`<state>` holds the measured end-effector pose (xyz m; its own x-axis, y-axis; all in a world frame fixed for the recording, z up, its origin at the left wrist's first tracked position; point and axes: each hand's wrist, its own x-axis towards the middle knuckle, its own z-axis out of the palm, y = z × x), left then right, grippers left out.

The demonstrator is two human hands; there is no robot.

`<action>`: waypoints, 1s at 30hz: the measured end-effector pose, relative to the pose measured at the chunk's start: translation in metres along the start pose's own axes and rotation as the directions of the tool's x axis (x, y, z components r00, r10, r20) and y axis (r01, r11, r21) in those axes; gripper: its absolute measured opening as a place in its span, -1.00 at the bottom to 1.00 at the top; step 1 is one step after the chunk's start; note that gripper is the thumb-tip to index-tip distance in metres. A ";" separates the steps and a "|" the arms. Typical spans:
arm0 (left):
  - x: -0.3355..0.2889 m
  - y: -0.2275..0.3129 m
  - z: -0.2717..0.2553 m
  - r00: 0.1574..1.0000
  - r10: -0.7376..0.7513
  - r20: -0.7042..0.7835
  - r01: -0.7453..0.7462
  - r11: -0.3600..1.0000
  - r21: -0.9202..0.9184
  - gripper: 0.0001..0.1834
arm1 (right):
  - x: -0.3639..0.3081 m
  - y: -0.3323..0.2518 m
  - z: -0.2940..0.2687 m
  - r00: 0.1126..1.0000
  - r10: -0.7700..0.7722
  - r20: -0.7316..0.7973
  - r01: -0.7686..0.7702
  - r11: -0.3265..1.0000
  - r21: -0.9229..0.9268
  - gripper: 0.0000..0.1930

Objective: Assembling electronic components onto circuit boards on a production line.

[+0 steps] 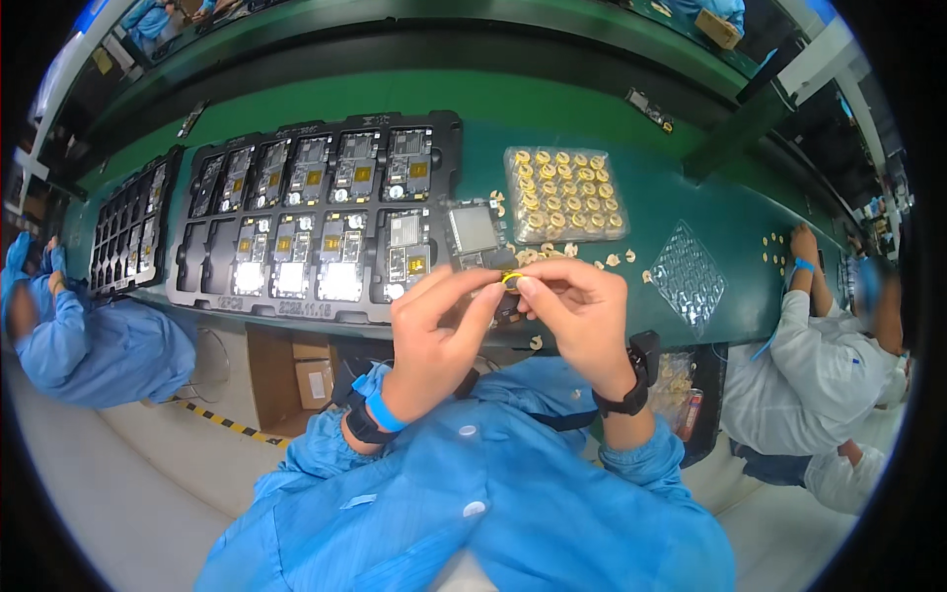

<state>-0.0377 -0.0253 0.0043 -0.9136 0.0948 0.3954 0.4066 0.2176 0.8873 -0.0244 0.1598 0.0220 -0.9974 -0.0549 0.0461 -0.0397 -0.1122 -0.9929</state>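
Observation:
My left hand (434, 321) and my right hand (584, 314) meet in front of my chest at the table's near edge. Between their thumbs and forefingers they pinch a small round part with a yellow rim (511, 280). Fingertips cover some of it, so its exact kind is hidden. Just beyond my fingers lies a circuit board with a silver metal shield (474, 227), its lower end partly behind my hands. A clear blister tray (521, 229) filled with round yellow parts stands past my right hand. Small pale curved scraps (614, 259) are scattered around it.
To the left, a black tray (202, 252) holds rows of circuit boards, with another black tray (99, 281) beyond it. A transparent blister sheet (691, 276) lies on the green table at right. Co-workers sit on both sides, one sleeve (804, 326) close at right.

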 end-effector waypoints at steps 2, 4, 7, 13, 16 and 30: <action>0.002 0.003 0.001 1.000 0.030 -0.009 -0.029 0.999 0.022 -0.89 | -0.003 0.005 0.001 0.992 -0.123 0.007 0.123 0.992 -0.019 -0.84; -0.001 0.002 0.001 1.000 0.026 -0.004 -0.026 0.999 0.033 -0.91 | -0.003 0.009 0.001 0.988 -0.154 -0.003 0.154 0.987 -0.054 -0.85; -0.003 0.004 0.002 1.000 0.007 -0.012 -0.007 1.000 0.020 -0.93 | -0.004 0.015 -0.002 0.975 -0.222 0.016 0.222 0.960 -0.171 -0.87; -0.004 0.005 0.002 1.000 0.006 -0.005 -0.005 0.999 0.042 -0.95 | -0.007 0.007 -0.009 0.976 -0.200 0.082 0.216 0.921 -0.323 -0.89; -0.004 0.004 0.003 1.000 0.000 0.008 -0.001 0.999 0.054 -0.94 | -0.006 0.006 -0.010 0.977 -0.181 0.115 0.212 0.904 -0.372 -0.89; -0.008 -0.005 0.007 0.994 -0.028 0.101 0.033 0.998 -0.052 -0.80 | -0.009 0.014 0.007 0.902 -0.431 -0.020 0.361 0.780 -0.511 -0.89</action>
<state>-0.0323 -0.0199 -0.0050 -0.9200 0.1864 0.3447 0.3758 0.1696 0.9111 -0.0157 0.1522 0.0084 -0.8837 0.0192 0.4677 -0.4220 0.3998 -0.8137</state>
